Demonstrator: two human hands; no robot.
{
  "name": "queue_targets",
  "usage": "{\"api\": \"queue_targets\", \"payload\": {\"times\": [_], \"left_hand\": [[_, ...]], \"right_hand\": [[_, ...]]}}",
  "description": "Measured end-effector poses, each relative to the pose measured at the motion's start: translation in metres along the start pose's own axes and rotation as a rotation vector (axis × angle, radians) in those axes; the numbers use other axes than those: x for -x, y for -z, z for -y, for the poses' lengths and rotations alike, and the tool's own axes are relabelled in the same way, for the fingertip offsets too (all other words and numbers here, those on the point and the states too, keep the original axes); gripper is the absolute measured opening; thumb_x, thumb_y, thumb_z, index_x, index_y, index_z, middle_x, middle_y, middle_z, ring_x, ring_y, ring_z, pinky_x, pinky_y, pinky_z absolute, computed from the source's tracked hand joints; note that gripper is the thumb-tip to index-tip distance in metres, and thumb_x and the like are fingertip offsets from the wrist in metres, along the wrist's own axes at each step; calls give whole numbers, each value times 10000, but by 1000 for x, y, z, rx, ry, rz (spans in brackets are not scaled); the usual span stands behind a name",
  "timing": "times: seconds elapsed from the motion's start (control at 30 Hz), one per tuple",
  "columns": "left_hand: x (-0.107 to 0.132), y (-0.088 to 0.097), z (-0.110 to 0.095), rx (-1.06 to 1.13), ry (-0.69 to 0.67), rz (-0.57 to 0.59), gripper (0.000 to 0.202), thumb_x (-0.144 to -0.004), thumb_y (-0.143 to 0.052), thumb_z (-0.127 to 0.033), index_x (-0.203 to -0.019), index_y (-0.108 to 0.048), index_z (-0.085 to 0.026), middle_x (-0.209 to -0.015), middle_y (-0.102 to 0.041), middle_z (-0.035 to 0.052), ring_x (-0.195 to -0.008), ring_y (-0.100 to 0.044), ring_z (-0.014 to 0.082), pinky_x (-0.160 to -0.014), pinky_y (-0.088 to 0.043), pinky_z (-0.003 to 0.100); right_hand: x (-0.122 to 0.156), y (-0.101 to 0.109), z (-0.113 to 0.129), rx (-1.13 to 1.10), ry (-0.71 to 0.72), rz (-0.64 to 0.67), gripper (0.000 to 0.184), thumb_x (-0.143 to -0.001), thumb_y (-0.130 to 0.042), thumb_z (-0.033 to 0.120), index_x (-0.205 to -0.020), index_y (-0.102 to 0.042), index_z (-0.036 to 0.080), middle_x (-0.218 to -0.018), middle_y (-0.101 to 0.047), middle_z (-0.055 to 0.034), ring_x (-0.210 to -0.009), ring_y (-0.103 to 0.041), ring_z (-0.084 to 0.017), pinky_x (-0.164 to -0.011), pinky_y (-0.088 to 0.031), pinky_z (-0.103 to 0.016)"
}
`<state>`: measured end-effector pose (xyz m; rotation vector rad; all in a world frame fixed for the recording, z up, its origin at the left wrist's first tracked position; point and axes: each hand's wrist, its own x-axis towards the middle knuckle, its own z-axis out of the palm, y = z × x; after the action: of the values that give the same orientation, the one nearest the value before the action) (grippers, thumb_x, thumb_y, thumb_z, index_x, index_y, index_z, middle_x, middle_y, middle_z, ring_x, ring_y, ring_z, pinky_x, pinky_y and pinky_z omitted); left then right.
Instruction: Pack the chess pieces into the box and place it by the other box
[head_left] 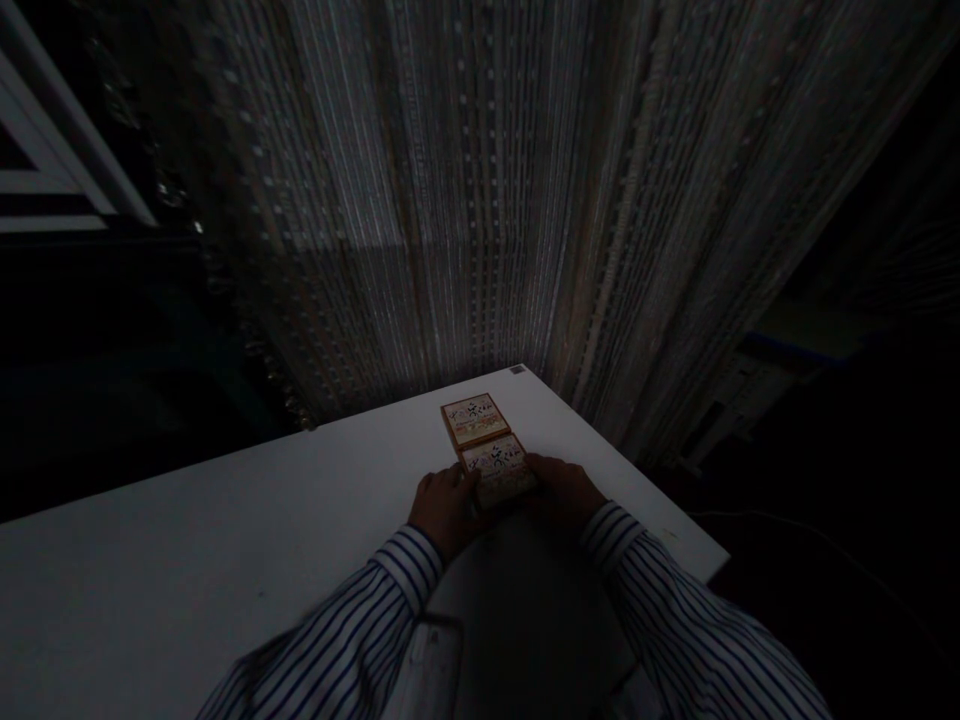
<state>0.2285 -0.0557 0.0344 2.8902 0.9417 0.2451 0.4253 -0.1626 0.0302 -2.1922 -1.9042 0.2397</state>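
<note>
The left hand is curled at the left edge of a near flat painted box, with its fingers bent inward against the side. The right hand mirrors it from the other side, arched over the box's right edge with its fingers pointing inward. Neither hand is spread flat. Both look cupped around the box, but the light is too dim to tell whether the fingertips are pinching it or only resting on it. Holding it from both sides like this keeps it square and leaves the painted top mostly in view, which is sound handling for something so small.

At 12 o'clock from the hands, a far flat painted box with a wooden-looking edge sits just beyond the near one, apparently touching it. Both lie on a white table, whose corner points to about 12 o'clock. Striped shirt sleeves run back from both wrists at 7 and 5 o'clock. A long beaded curtain hangs past the table at 12 o'clock, and a white frame shows at 10 o'clock.
</note>
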Motion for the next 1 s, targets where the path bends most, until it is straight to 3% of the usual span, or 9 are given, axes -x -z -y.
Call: {"api": "queue_targets", "payload": {"times": [0.1, 0.3, 0.47, 0.73, 0.83, 1.0], "left_hand": [[-1, 0, -2, -11, -29, -3, 711, -653, -552, -585, -1254, -391, -242, -1343, -356, 127, -1178, -377, 293, -951, -296, 442], [-6, -8, 1, 2, -98, 15, 605, -707, -555, -483, -1238, -417, -228, -1324, -381, 120, -1206, -346, 280, -962, -304, 437], [-7, -12, 3, 7, -112, 7, 548, -725, -545, -442, -1215, -449, -217, -1312, -400, 122, -1192, -368, 283, -948, -324, 449], [-7, -2, 0, 7, -142, -20, 600, -711, -542, -494, -1212, -461, -173, -1307, -399, 162, -1205, -350, 314, -949, -326, 467], [-10, -7, 3, 6, -198, -22, 577, -770, -466, -484, -1255, -407, -176, -1353, -342, 152, -1255, -276, 304, -966, -304, 473], [-13, -14, 6, -6, -211, 15, 544, -812, -387, -493, -1261, -392, -186, -1348, -360, 137, -1250, -288, 300, -955, -311, 482]], "right_hand": [[0, -3, 7, 33, 56, -8, 626, -805, -431, 461, -1338, -275, 172, -1384, -301, -130, -1251, -280, -257, -976, -236, -481], [-1, -2, 11, 102, 84, 27, 565, -826, -420, 426, -1324, -316, 180, -1387, -289, -139, -1258, -270, -280, -965, -221, -559], [-4, -6, 6, 135, 128, 5, 545, -836, -419, 406, -1306, -348, 140, -1365, -322, -164, -1244, -298, -287, -955, -257, -556], [-3, -11, 2, 136, 149, -28, 546, -838, -413, 416, -1307, -350, 143, -1357, -333, -173, -1241, -304, -289, -954, -283, -533], [-2, -10, 2, 145, 148, -25, 549, -837, -412, 416, -1313, -341, 152, -1365, -320, -168, -1242, -302, -289, -955, -280, -534], [-3, -9, 8, 164, 145, -49, 566, -840, -389, 407, -1314, -330, 102, -1373, -305, -164, -1256, -277, -276, -971, -271, -508]]}}
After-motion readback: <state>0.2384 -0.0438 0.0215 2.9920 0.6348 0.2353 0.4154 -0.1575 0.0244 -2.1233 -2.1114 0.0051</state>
